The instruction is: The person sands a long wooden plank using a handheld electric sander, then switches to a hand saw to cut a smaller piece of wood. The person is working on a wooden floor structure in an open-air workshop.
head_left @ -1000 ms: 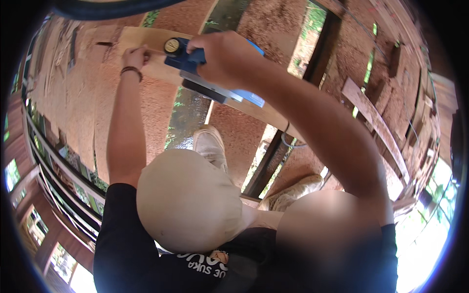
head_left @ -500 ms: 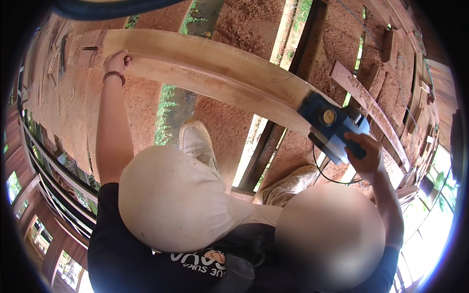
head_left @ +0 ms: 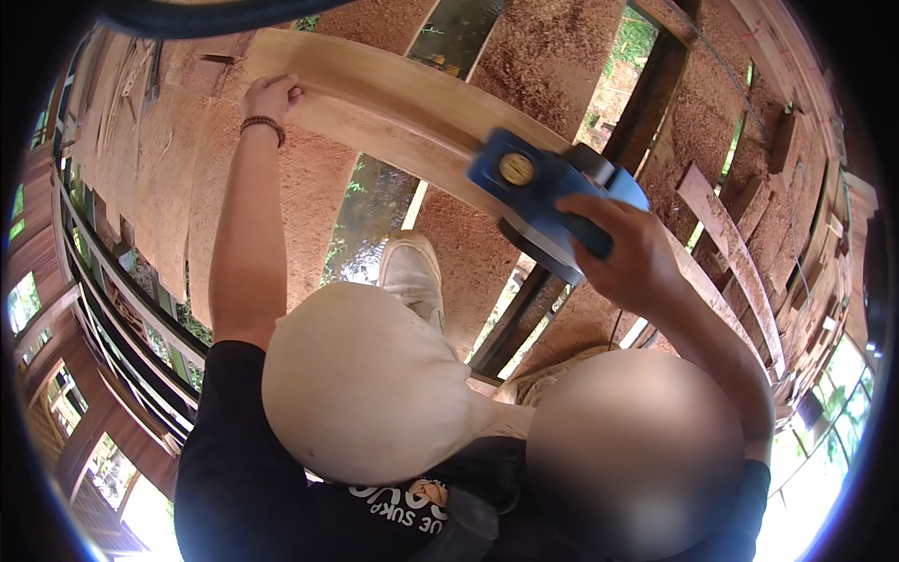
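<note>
A blue electric hand planer with a round brass-coloured knob sits on the top face of a long pale wooden plank, toward the plank's right part, tilted along its length. The person's right hand is wrapped around the planer's rear handle, its grip closed on the tool, with a thin dark cord hanging below the wrist. Far along the plank to the left, the left hand, wearing a beaded bracelet at the wrist, is closed on the plank's edge near its end. Below the plank lie sawdust-covered boards with gaps between them showing greenery. A pale shoe stands on the boards under the plank, and a bulging cream cloth bag hangs in front of the person's black shirt.
</note>
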{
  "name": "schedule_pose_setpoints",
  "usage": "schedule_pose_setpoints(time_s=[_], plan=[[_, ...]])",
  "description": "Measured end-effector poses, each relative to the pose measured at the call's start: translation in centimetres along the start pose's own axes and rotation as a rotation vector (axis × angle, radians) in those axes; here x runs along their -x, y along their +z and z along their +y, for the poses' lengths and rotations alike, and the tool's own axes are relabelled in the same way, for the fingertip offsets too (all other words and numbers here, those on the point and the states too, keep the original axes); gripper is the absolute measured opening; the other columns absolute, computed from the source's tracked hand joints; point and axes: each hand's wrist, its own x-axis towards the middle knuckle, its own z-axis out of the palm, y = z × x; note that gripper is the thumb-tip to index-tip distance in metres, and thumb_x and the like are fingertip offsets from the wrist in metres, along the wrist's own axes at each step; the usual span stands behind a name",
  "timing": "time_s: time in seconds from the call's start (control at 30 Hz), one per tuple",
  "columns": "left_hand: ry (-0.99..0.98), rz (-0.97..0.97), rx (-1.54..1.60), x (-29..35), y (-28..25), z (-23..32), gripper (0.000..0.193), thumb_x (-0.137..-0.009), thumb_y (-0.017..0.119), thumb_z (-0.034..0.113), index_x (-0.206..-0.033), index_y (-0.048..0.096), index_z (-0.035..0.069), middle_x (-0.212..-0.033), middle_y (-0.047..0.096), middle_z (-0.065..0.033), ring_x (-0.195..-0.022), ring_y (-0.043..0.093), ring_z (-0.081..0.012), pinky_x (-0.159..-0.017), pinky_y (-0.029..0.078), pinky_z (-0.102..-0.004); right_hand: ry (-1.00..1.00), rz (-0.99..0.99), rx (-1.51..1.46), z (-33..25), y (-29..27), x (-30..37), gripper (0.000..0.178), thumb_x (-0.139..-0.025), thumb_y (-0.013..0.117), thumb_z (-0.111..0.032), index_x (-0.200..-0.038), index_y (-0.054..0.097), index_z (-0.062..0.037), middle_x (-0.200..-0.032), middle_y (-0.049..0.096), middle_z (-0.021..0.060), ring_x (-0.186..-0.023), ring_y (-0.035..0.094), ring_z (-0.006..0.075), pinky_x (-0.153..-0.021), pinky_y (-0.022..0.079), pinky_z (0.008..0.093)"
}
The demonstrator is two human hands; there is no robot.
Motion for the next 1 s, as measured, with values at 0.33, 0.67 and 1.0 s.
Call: schedule_pose_setpoints(time_s=[0.33,0.67,1.0], plan=[[-0.049,-0.241,0.010,-3.9,-0.7,-0.9,0.015,-0.096,0.071,0.012,-0.104,0.068,-0.001,-0.081,0.068,-0.0048,-0.068,0.065,-0.0118,-0.060,0.055,-0.0230,-0.116,0.042,0.086,-7.6,6.0,-18.1,0.039,-0.078,0.075,-0.018,-0.117,0.072,-0.0145,-0.090,0.075,0.0187,-0.084,0.075,0.0338,-0.077,0.059,0.0444],[-0.093,-0.061,-0.101,-6.4,-0.5,-2.5,0.020,-0.095,0.076,0.020,-0.094,0.065,0.004,-0.077,0.061,-0.0028,-0.065,0.062,-0.0118,-0.061,0.059,-0.0261,0.269,0.031,0.197,0.4,-8.5,1.7,0.038,-0.084,0.076,-0.015,-0.122,0.072,-0.0169,-0.104,0.077,0.0109,-0.083,0.075,0.0215,-0.078,0.061,0.0360],[-0.083,-0.113,-0.094,-3.4,0.5,-1.1,0.016,-0.096,0.073,0.012,-0.100,0.066,-0.002,-0.087,0.067,-0.0074,-0.074,0.067,-0.0157,-0.074,0.064,-0.0295,0.241,0.092,0.177,7.0,-7.0,21.1,0.035,-0.081,0.077,-0.002,-0.115,0.076,-0.0118,-0.091,0.073,0.0125,-0.077,0.073,0.0306,-0.068,0.058,0.0377]])
